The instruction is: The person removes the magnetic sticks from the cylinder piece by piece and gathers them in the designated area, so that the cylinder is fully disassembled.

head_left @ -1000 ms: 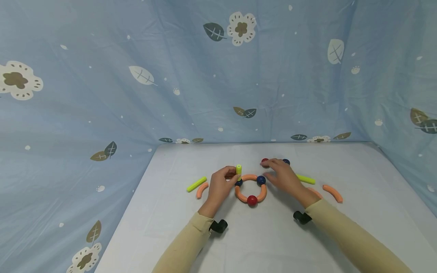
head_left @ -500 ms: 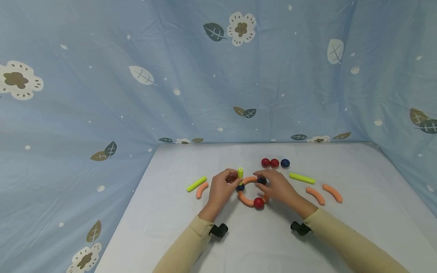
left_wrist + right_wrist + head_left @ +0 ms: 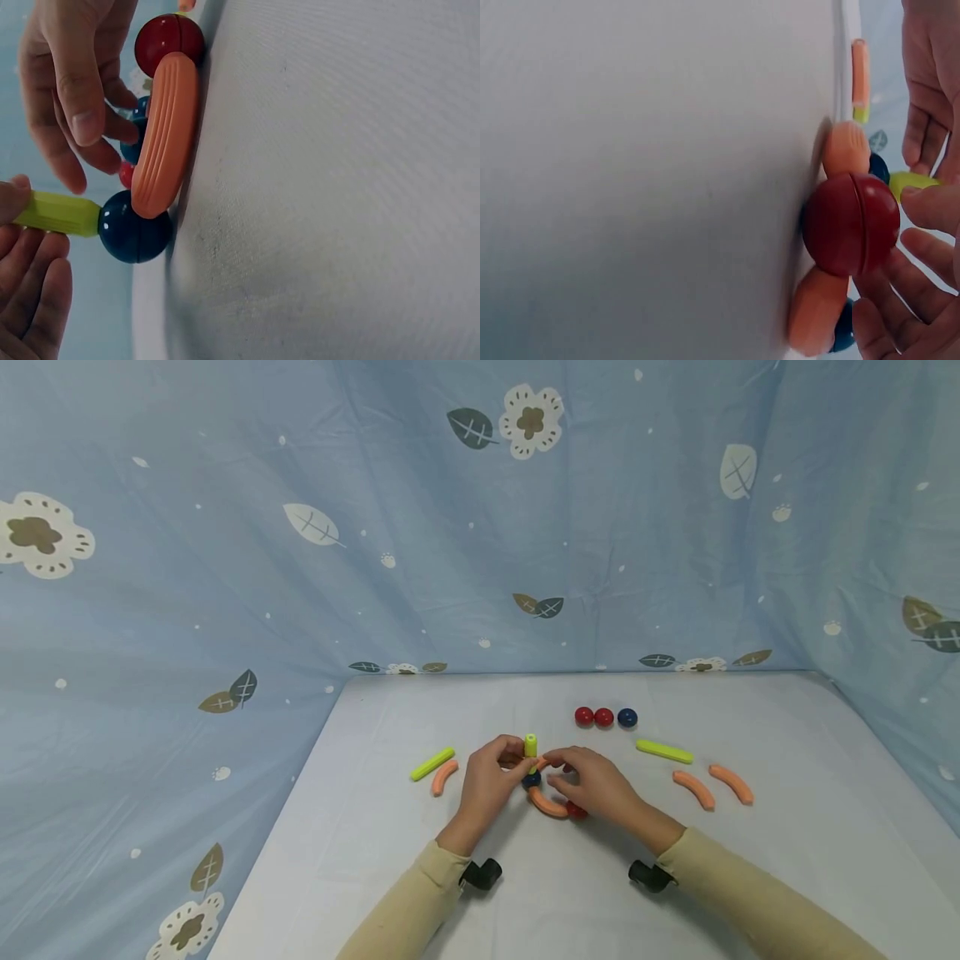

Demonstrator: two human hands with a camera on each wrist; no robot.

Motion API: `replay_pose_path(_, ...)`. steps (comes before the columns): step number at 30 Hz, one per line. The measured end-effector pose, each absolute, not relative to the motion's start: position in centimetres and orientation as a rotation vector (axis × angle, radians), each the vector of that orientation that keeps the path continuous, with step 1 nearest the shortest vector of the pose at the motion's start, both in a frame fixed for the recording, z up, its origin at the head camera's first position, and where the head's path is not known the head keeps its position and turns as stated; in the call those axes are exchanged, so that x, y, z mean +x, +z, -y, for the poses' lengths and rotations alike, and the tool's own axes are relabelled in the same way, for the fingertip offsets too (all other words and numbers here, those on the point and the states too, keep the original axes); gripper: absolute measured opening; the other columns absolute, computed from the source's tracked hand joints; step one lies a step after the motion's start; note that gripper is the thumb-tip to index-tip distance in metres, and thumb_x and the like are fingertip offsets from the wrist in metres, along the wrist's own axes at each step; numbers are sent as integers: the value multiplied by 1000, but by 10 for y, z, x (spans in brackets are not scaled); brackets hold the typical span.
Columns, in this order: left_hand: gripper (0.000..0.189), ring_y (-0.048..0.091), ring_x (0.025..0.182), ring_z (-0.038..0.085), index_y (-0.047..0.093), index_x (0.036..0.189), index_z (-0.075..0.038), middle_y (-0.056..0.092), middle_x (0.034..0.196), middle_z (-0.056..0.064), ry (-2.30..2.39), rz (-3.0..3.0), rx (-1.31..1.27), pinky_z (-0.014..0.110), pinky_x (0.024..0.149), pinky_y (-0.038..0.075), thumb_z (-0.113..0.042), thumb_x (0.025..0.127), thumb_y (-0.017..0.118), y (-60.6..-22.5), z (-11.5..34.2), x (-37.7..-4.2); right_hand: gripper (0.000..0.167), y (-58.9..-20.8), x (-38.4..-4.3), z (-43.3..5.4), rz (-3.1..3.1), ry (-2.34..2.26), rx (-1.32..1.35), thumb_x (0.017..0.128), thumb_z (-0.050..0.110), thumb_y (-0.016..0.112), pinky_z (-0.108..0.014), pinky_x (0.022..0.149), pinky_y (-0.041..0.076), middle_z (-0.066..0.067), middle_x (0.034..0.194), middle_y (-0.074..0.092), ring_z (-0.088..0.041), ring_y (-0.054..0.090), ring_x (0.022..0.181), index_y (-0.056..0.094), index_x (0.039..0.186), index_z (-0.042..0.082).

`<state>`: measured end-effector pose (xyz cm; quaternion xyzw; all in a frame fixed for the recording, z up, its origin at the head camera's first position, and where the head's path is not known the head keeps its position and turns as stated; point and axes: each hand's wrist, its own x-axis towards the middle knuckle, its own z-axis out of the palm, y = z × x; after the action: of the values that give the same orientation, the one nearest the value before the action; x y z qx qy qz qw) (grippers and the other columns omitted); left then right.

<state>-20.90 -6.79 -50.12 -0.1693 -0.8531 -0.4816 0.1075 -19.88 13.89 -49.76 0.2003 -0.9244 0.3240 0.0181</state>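
Note:
My left hand (image 3: pixel 487 781) pinches an upright yellow-green stick (image 3: pixel 531 746). The stick's lower end meets a dark blue ball (image 3: pixel 135 229), one of the corners of a ring on the table. Curved orange pieces (image 3: pixel 165 139) link that ball to a red ball (image 3: pixel 851 225) at the near side. Over the ring's right side is my right hand (image 3: pixel 600 785), its fingers loosely bent and apart close to the stick. Another blue ball (image 3: pixel 844 326) of the ring shows beside the right fingers in the right wrist view; in the head view this hand hides it.
Behind the ring lie two red balls (image 3: pixel 594 717) and a blue ball (image 3: pixel 627 717). To the right are a yellow-green stick (image 3: pixel 664 752) and two curved orange pieces (image 3: pixel 693 790). Another stick (image 3: pixel 432 763) and a curved piece (image 3: pixel 444 777) lie left of my left hand.
My right hand has come left and nearer from beside the back balls, over the ring. The ring has shifted slightly nearer and right, with the left hand and its stick following.

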Motion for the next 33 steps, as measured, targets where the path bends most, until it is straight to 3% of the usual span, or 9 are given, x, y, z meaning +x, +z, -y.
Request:
replay_pose_path(12, 20, 69, 88, 7, 72, 108, -14, 74, 100, -3, -1380, 2524, -509, 23, 79, 58, -23, 92, 78, -501, 68, -208, 34, -505, -201, -125, 2907, 1063, 604, 92, 17, 76, -33, 76, 55, 2, 104, 72, -13, 67, 90, 70, 126, 13)
replay_pose_path(33, 20, 69, 92, 8, 70, 111, -15, 73, 103, -3, -1397, 2557, -528, 24, 82, 57, -20, 93, 77, -507, 72, -207, 28, -506, -206, -113, 2960, 1131, 491, 91, 21, 78, -34, 81, 57, 5, 101, 71, -10, 66, 91, 72, 117, 12)
